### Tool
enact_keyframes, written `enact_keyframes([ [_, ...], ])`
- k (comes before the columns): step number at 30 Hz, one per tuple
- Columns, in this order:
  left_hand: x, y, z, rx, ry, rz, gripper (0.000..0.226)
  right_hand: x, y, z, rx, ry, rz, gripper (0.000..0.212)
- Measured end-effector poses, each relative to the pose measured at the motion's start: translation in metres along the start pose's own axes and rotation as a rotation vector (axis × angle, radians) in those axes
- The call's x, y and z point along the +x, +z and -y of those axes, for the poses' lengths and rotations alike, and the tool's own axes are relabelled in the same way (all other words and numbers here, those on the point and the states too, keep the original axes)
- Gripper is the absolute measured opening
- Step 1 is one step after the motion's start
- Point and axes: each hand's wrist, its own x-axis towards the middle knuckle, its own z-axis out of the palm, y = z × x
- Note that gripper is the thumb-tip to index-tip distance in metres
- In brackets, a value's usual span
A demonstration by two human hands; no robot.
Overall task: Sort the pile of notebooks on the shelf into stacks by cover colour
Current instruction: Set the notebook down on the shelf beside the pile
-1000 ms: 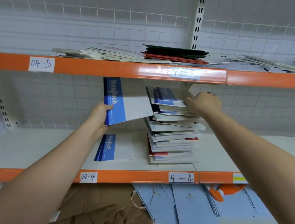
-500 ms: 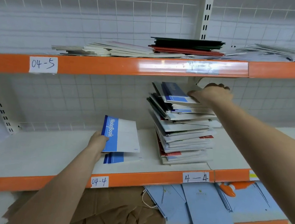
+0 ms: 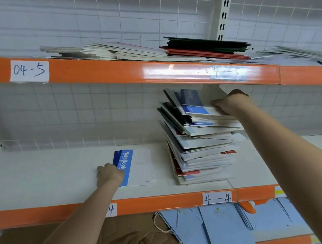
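Holding the top notebook by its thin right edge on the tall pile, my right hand pinches it. It looks light and bendy. My left hand curls on the blue notebook lying flat on the shelf.

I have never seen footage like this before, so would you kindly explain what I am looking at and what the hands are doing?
There is no machine here: a person wears a camera on the head, looking down at their own bare arms. In front is a white shelf with orange edges. The left hand rests on a blue-and-white notebook lying flat on the shelf, part of a small blue stack. The right hand grips the top notebook of the tall, untidy pile beside it, whose covers are mixed blue, red and dark. Other shelves above and below hold more stationery.
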Motion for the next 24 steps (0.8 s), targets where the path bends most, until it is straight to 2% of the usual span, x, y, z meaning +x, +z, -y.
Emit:
enact_keyframes([
  [3,-0.002,0.001,0.0,0.062,0.011,0.005,0.048,-0.004,0.002,0.0,-0.054,0.028,-0.084,0.021],
  [6,-0.006,-0.001,0.002,0.093,0.004,0.008,0.051,-0.007,0.004,0.001,-0.139,0.034,-0.184,0.012],
  [11,-0.006,-0.024,-0.008,0.161,0.055,-0.037,0.054,-0.015,0.001,0.001,0.022,0.032,-0.228,0.006],
  [14,-0.019,-0.052,-0.045,-0.1,0.224,-0.037,0.035,-0.022,0.001,-0.003,0.165,0.029,-0.227,0.006],
  [15,-0.03,-0.062,-0.062,-0.235,0.274,-0.013,0.036,-0.025,0.0,-0.004,0.201,0.027,-0.23,0.009],
  [19,-0.088,-0.094,-0.126,-0.709,0.391,0.286,0.035,-0.038,-0.007,-0.004,0.315,0.015,-0.261,0.022],
  [22,-0.122,-0.105,-0.159,-0.842,0.483,0.46,0.036,-0.052,-0.01,-0.001,0.349,-0.031,-0.229,0.016],
  [24,-0.135,-0.105,-0.173,-0.921,0.465,0.513,0.028,-0.06,-0.01,0.004,0.344,-0.088,-0.173,0.013],
])
